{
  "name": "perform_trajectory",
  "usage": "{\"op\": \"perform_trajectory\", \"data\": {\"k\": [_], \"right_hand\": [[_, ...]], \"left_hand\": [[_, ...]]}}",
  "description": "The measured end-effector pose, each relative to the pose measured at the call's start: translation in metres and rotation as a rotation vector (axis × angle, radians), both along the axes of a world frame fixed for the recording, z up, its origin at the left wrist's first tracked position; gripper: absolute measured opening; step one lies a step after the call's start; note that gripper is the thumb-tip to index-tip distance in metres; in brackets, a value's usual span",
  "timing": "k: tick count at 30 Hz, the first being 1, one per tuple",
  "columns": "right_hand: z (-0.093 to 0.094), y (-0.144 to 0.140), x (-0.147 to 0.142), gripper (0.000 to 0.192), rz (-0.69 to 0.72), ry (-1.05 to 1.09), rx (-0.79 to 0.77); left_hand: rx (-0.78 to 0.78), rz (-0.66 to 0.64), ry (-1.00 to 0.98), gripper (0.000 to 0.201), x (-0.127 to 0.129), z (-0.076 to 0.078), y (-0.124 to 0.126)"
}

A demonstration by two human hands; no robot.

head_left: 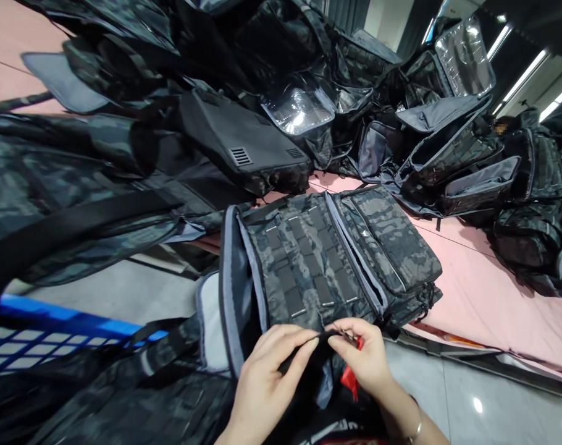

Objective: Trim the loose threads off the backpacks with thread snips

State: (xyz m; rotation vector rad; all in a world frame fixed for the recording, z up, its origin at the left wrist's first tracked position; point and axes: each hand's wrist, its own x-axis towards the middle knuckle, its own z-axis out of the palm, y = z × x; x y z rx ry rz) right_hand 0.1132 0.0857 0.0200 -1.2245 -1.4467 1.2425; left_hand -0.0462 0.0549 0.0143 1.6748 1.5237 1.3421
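Observation:
A dark camouflage backpack [327,259] lies on the pink table [489,296], its webbing-strap panel facing up and its near end hanging over the table edge. My left hand [267,377] pinches a black strap [325,337] at that near end. My right hand [367,358] grips the same strap from the other side and holds a small red-handled tool [352,377], probably snips. The two hands nearly touch at the strap.
Several more camouflage backpacks [244,142] are piled across the far side of the table, some open with clear plastic panels [299,108]. A blue plastic crate [44,340] sits low on the left. Grey floor [475,395] shows at the lower right.

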Motion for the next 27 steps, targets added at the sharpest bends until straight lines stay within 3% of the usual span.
{"op": "perform_trajectory", "data": {"k": [4, 8, 13, 16, 20, 24, 27], "right_hand": [[0.002, 0.003, -0.005, 0.010, 0.047, -0.038, 0.026], [0.003, 0.005, -0.002, 0.007, 0.072, -0.119, 0.136], [0.004, 0.002, 0.003, 0.019, 0.139, -0.167, 0.300], [0.004, 0.002, 0.006, 0.022, 0.193, -0.209, 0.378], [0.004, 0.003, 0.009, 0.022, 0.248, -0.214, 0.425], [0.003, 0.004, 0.008, 0.021, 0.285, -0.163, 0.516], [0.001, 0.005, 0.007, 0.018, 0.299, -0.140, 0.601]], "left_hand": [[0.053, 0.035, 0.064, 0.018, -0.004, 0.005, -0.006], [0.194, 0.074, 0.236, 0.016, -0.006, 0.020, -0.010], [0.345, 0.028, 0.442, 0.013, -0.007, 0.040, -0.012], [0.356, 0.024, 0.466, 0.013, -0.006, 0.043, -0.014], [0.224, -0.040, 0.326, 0.011, -0.005, 0.036, -0.016], [-0.111, -0.169, 0.021, 0.019, -0.005, 0.034, -0.014], [-0.266, -0.201, -0.117, 0.024, -0.009, 0.038, -0.011]]}}
